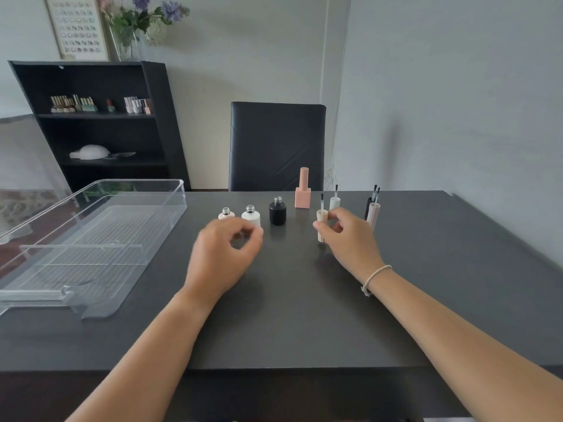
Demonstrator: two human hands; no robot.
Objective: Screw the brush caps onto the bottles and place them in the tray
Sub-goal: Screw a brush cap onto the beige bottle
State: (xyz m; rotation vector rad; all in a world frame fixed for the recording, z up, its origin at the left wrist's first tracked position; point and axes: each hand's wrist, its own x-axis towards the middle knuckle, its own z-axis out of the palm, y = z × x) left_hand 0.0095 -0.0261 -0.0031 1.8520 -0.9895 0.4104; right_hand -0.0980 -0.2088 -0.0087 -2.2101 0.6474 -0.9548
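Three uncapped bottles stand in a row mid-table: a pale pink bottle (226, 214), a white bottle (251, 216) and a black bottle (277, 212). Behind them is a pink square bottle (302, 190) with its cap on. My left hand (224, 254) is curled just in front of the white bottle, thumb and fingers apart, holding nothing. My right hand (345, 236) pinches a beige brush cap (322, 222) that stands on the table, brush up. A white brush cap (334, 202), a black brush cap (369, 204) and a pale ribbed brush cap (373, 214) stand upright behind my right hand.
A clear plastic tray (170, 205) with a ribbed floor lies at the left of the dark table (289, 315). A black chair (275, 144) stands behind the far edge. A dark shelf unit (100, 123) is against the wall at back left.
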